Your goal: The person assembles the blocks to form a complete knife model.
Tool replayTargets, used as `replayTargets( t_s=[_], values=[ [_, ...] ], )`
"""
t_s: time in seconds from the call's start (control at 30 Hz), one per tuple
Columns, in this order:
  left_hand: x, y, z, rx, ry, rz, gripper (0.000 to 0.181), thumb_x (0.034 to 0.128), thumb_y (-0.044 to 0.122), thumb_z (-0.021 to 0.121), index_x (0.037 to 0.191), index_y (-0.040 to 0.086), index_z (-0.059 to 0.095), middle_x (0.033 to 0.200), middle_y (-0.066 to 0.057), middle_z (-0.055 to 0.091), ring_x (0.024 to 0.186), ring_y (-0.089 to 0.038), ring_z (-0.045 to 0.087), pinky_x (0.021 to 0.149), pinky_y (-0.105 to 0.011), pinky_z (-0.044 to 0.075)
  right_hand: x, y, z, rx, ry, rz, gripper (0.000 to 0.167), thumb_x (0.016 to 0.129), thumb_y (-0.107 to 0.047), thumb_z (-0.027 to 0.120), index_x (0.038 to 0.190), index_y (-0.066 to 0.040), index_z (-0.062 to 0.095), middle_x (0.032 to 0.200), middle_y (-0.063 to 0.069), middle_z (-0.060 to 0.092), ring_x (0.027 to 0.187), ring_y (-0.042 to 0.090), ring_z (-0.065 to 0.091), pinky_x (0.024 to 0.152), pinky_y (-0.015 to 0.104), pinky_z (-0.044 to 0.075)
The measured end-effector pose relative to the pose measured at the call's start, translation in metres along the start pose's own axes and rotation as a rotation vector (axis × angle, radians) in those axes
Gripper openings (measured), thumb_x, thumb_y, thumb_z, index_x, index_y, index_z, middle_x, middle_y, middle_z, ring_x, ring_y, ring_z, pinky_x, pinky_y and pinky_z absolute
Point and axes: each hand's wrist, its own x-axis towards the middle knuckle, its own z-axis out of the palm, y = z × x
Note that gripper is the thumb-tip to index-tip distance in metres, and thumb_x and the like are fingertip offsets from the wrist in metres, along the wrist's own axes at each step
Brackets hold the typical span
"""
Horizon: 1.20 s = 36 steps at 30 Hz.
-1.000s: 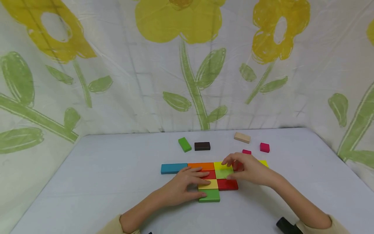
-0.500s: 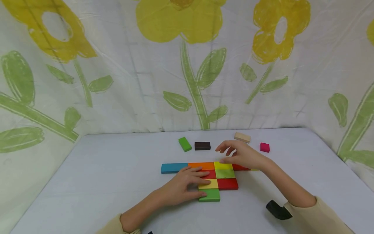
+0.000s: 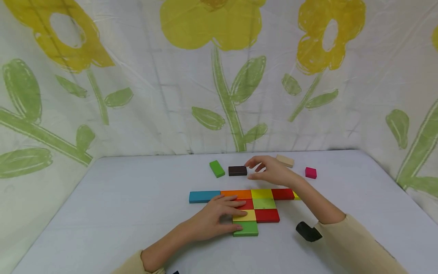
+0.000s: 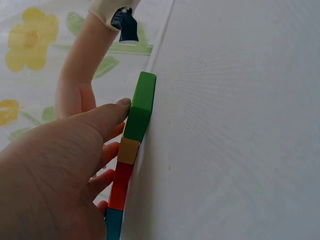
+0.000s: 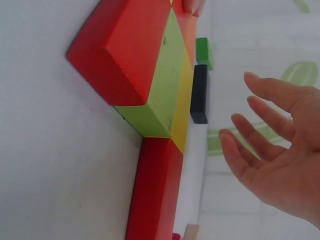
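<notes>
My left hand (image 3: 213, 217) rests on a flat arrangement of coloured wooden blocks, its thumb on the green block (image 3: 248, 229) at the near end. The other fingers lie across the pale yellow block (image 3: 251, 216), the red block (image 3: 247, 204) and the orange block (image 3: 241, 193). Above the table, my right hand (image 3: 272, 171) holds nothing, its fingers loosely bent and apart. Its fingertips are close to the dark brown block (image 3: 237, 171) in the head view. The right wrist view shows that dark block (image 5: 199, 95) apart from the hand (image 5: 285, 135).
A blue block (image 3: 204, 196) forms the left end of the top row; a red block (image 3: 283, 194) and a partly covered yellow one continue it rightward. Behind lie a loose green block (image 3: 217, 169), a natural wood block (image 3: 286, 161) and a pink cube (image 3: 310, 172).
My right hand has lifted off the arrangement and moved back and left toward the dark brown block. A small pink piece seen earlier is now covered by it. My left hand stays put.
</notes>
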Motion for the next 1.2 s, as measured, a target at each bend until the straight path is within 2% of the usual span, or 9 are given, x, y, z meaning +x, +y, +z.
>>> replayTargets(
  t_s=[0.17, 0.4, 0.6, 0.77, 1.2],
  values=[
    [0.0, 0.001, 0.0, -0.001, -0.005, -0.005, 0.045, 0.1014, 0.04, 0.071, 0.142, 0.021, 0.069, 0.157, 0.007, 0.056, 0.153, -0.021, 0.043, 0.126, -0.064, 0.021, 0.015, 0.005, 0.005, -0.011, 0.011, 0.03, 0.04, 0.098, -0.018, 0.076, 0.132, 0.002, 0.067, 0.131, 0.021, 0.068, 0.115, 0.037, 0.065, 0.1, 0.05, 0.057],
    [0.0, 0.001, -0.001, 0.009, 0.003, 0.01, 0.044, 0.1015, 0.039, 0.071, 0.141, 0.02, 0.07, 0.157, 0.007, 0.056, 0.152, -0.021, 0.044, 0.125, -0.065, 0.022, 0.032, 0.009, 0.013, -0.021, 0.025, 0.034, 0.041, 0.097, -0.017, 0.076, 0.132, 0.003, 0.067, 0.133, 0.023, 0.066, 0.116, 0.039, 0.065, 0.102, 0.05, 0.056],
    [-0.001, 0.0, -0.001, -0.001, 0.001, 0.006, 0.045, 0.1013, 0.04, 0.071, 0.141, 0.02, 0.07, 0.156, 0.007, 0.056, 0.152, -0.021, 0.044, 0.126, -0.065, 0.021, 0.046, 0.011, 0.02, -0.01, 0.016, 0.057, 0.041, 0.097, -0.015, 0.077, 0.132, 0.004, 0.067, 0.134, 0.024, 0.065, 0.116, 0.039, 0.065, 0.1, 0.046, 0.057],
    [-0.001, 0.0, -0.001, 0.009, -0.001, 0.004, 0.044, 0.1012, 0.039, 0.071, 0.141, 0.02, 0.07, 0.157, 0.006, 0.056, 0.152, -0.022, 0.044, 0.125, -0.065, 0.021, 0.052, 0.01, 0.023, 0.004, 0.006, 0.07, 0.041, 0.096, -0.013, 0.077, 0.132, 0.004, 0.067, 0.131, 0.025, 0.066, 0.113, 0.039, 0.067, 0.093, 0.042, 0.059],
    [0.0, 0.001, -0.001, 0.005, 0.005, 0.006, 0.044, 0.101, 0.038, 0.072, 0.141, 0.019, 0.071, 0.156, 0.006, 0.057, 0.152, -0.021, 0.044, 0.125, -0.065, 0.022, 0.057, 0.015, 0.022, 0.043, -0.012, 0.062, 0.034, 0.091, -0.014, 0.082, 0.121, 0.0, 0.076, 0.119, 0.018, 0.071, 0.103, 0.032, 0.065, 0.087, 0.035, 0.057]
  ],
)
